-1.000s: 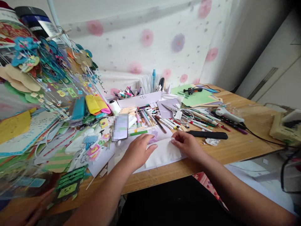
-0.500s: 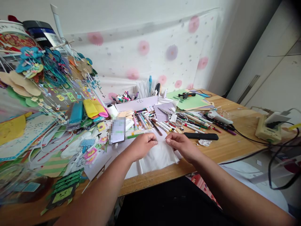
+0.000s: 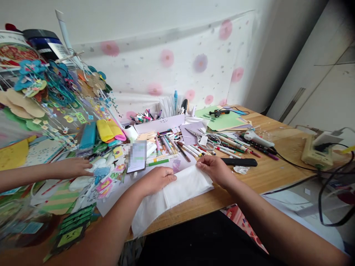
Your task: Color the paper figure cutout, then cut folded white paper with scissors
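Observation:
A thin white tissue-like sheet (image 3: 183, 186) stretches between my two hands at the front of the table. My left hand (image 3: 161, 180) is closed on its upper left part, thumb on top. At the upper right corner, my right hand (image 3: 213, 168) pinches the edge between thumb and fingers. The sheet has a fold down its middle, and its left end droops over the table's front edge. Just beyond my left hand lies a phone (image 3: 138, 157) with its screen up. A black flat bar (image 3: 241, 162) lies beside my right hand.
Another person's hand (image 3: 73, 168) reaches in from the left over paper cutouts. Several markers (image 3: 169, 144), scissors (image 3: 199, 137) and a glue gun (image 3: 219, 112) lie farther back. Hanging paper ornaments (image 3: 61, 85) fill the upper left. A power strip (image 3: 316, 151) with cables sits at the right.
My left hand has moved left and down, away from my right hand, and the white sheet now spreads wider between them. Another person's hand has come in from the left.

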`<state>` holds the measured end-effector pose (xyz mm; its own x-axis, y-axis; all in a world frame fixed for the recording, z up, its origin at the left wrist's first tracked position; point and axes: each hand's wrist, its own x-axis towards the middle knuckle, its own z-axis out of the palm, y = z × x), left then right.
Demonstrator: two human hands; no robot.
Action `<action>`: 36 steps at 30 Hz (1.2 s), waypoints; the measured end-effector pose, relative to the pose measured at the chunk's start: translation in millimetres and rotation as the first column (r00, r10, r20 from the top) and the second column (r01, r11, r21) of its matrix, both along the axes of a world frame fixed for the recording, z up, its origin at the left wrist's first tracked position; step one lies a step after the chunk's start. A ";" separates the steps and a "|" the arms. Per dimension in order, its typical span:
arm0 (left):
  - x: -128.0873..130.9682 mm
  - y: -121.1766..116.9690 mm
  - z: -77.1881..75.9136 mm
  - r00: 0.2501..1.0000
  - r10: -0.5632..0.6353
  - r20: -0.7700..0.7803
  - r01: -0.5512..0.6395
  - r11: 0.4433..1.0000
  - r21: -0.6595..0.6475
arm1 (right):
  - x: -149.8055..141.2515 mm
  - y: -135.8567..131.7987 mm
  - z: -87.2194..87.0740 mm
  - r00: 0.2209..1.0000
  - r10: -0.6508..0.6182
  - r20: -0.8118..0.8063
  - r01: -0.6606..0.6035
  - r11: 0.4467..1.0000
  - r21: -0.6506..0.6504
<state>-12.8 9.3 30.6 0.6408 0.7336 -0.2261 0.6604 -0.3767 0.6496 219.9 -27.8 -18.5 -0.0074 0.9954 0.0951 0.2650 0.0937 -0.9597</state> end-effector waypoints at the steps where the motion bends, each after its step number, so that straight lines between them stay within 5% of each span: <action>1: 2.1 1.4 -2.3 1.000 -0.003 0.002 0.003 1.000 -0.013 | 0.0 1.5 -1.6 0.999 -0.005 0.038 0.004 1.000 0.015; 9: 30.8 9.7 -21.1 0.996 0.048 0.069 -0.041 0.994 -0.099 | 33.3 -3.4 -5.7 0.942 -0.112 0.317 0.069 0.987 0.146; 13: 28.9 13.7 -27.0 0.987 0.083 0.141 -0.060 0.986 -0.159 | 88.1 -3.7 -2.6 0.812 -0.360 0.460 0.285 0.931 0.227; 16: 25.7 17.5 -31.0 0.971 0.127 0.204 -0.080 0.971 -0.225 | 107.6 11.8 8.4 0.708 -0.377 0.597 0.287 0.926 0.245; 24: 20.7 17.3 -32.8 0.935 0.192 0.300 -0.100 0.950 -0.296 | 65.9 96.5 23.1 0.448 -0.089 0.889 0.119 0.992 0.039; 29: 19.3 14.9 -34.4 0.921 0.214 0.325 -0.122 0.952 -0.281 | 59.9 110.8 25.1 0.329 -0.049 0.943 0.108 0.994 0.014; 32: 18.8 16.8 -38.4 0.910 0.230 0.344 -0.128 0.947 -0.293 | 52.5 107.1 29.0 0.325 -0.107 0.940 0.117 0.991 0.073; 36: 16.8 19.2 -41.4 0.886 0.247 0.393 -0.119 0.939 -0.322 | 38.2 94.7 32.6 0.410 -0.171 0.896 0.065 0.985 0.158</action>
<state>3.9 28.5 -10.8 0.5821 0.7932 -0.1788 0.3381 -0.0362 0.9404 258.2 67.0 14.1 -0.0246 0.9815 0.1900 0.9878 0.0531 -0.1463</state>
